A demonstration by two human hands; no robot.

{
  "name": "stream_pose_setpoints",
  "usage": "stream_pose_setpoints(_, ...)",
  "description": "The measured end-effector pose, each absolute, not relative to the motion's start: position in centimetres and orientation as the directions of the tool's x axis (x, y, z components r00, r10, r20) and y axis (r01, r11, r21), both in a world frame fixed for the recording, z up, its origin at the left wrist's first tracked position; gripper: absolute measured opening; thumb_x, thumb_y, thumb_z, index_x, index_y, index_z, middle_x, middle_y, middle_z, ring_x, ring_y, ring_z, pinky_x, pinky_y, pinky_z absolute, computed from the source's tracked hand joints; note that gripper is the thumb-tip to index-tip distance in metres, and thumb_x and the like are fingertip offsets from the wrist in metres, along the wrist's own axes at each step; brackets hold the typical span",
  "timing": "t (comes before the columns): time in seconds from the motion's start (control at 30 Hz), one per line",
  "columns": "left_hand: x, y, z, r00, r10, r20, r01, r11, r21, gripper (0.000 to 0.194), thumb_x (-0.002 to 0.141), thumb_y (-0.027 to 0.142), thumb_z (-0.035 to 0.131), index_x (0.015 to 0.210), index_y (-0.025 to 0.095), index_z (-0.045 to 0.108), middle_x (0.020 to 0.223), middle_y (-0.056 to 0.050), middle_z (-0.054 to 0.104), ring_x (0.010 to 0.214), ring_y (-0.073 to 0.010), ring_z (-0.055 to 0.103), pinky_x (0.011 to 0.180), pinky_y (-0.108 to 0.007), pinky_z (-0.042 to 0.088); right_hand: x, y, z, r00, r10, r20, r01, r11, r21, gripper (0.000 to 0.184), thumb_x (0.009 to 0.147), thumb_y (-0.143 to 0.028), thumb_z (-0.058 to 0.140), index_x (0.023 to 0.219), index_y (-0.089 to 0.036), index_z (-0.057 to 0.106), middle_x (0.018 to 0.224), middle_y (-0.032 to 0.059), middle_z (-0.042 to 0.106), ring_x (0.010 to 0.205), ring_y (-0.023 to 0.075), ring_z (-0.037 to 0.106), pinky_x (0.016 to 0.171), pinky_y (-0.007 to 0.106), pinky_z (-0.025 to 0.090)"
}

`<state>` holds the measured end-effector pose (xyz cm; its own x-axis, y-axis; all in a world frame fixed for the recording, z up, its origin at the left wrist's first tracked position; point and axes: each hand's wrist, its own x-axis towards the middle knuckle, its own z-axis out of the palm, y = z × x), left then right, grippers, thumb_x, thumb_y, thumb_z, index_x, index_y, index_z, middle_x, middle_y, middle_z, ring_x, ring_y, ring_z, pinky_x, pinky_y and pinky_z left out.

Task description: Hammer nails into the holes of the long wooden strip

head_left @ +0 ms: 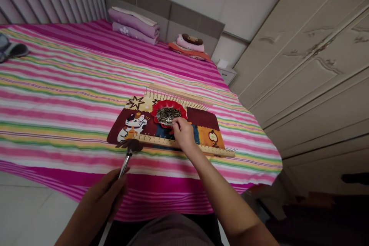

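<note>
My left hand point(108, 194) is closed round the metal handle of a hammer point(125, 164). The hammer's dark head is up, beside the left end of a wooden strip point(160, 142) with a row of nails standing in it. At the near right rim of a red scalloped bowl point(172, 103) is my right hand point(184, 135), thumb and fingers pinched together over loose nails point(166, 117). Whatever lies between those fingertips is too small to make out. Beneath bowl and strip lies a patterned mat point(201, 117) with a cat picture.
Behind the bowl, another wooden strip point(175, 91) carries a dense row of upright nails. A striped sheet point(72, 111) covers the bed. Folded purple bedding point(135, 27) and a smaller folded pile point(190, 48) lie near the headboard. Wardrobe doors point(311, 57) stand on the right.
</note>
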<state>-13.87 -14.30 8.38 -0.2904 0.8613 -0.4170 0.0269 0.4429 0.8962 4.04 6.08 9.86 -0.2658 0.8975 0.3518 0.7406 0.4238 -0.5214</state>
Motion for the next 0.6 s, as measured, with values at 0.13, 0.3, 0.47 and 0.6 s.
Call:
stream_pose_setpoints(0.13, -14.0, -14.9, 7.3, -0.269, 0.856, -0.442, 0.038, 0.468, 0.883, 0.051, 0.067, 0.072, 0.055, 0.066, 0.021, 0.051, 0.038, 0.007, 0.039, 0.034, -0.0080, 0.033, 0.036, -0.021, 0.028, 3.2, 9.4, 9.9, -0.372, 0.919, 0.128, 0.871, 0.394, -0.294, 0.022, 0.089, -0.017, 0.049, 0.091, -0.020, 0.070, 0.098, 0.0072, 0.070, 0.091, 0.0177, 0.063, 0.077, 0.025, 0.044)
stream_pose_setpoints(0.3, -14.3, -15.4, 6.5, -0.271, 0.844, -0.462, 0.051, 0.492, 0.869, 0.049, 0.071, 0.070, 0.054, 0.070, 0.021, 0.053, 0.041, 0.007, 0.039, 0.035, -0.0081, 0.033, 0.038, -0.022, 0.029, 2.0, 11.8, 8.9, -0.374, 0.928, -0.007, 0.901, 0.361, -0.239, 0.019, 0.081, -0.016, 0.056, 0.081, -0.023, 0.074, 0.088, 0.0072, 0.073, 0.081, 0.0210, 0.066, 0.067, 0.028, 0.045)
stream_pose_setpoints(0.47, -14.5, -15.4, 6.3, -0.289, 0.827, -0.482, 0.040, 0.513, 0.857, 0.050, 0.069, 0.071, 0.055, 0.074, 0.021, 0.055, 0.041, 0.007, 0.040, 0.036, -0.0096, 0.034, 0.038, -0.023, 0.030, 1.2, 13.4, 8.8, -0.391, 0.916, -0.090, 0.907, 0.368, -0.204, 0.011, 0.073, -0.018, 0.065, 0.070, -0.023, 0.074, 0.079, 0.0073, 0.073, 0.077, 0.0224, 0.067, 0.063, 0.028, 0.045)
stream_pose_setpoints(0.6, -14.4, -15.5, 6.2, -0.284, 0.824, -0.490, 0.022, 0.516, 0.856, 0.050, 0.068, 0.071, 0.056, 0.072, 0.021, 0.054, 0.042, 0.007, 0.040, 0.036, -0.0094, 0.034, 0.038, -0.022, 0.030, 0.9, 13.5, 8.8, -0.420, 0.905, -0.073, 0.893, 0.397, -0.211, 0.015, 0.074, -0.014, 0.063, 0.071, -0.023, 0.074, 0.082, 0.0083, 0.073, 0.080, 0.0227, 0.067, 0.065, 0.028, 0.046)
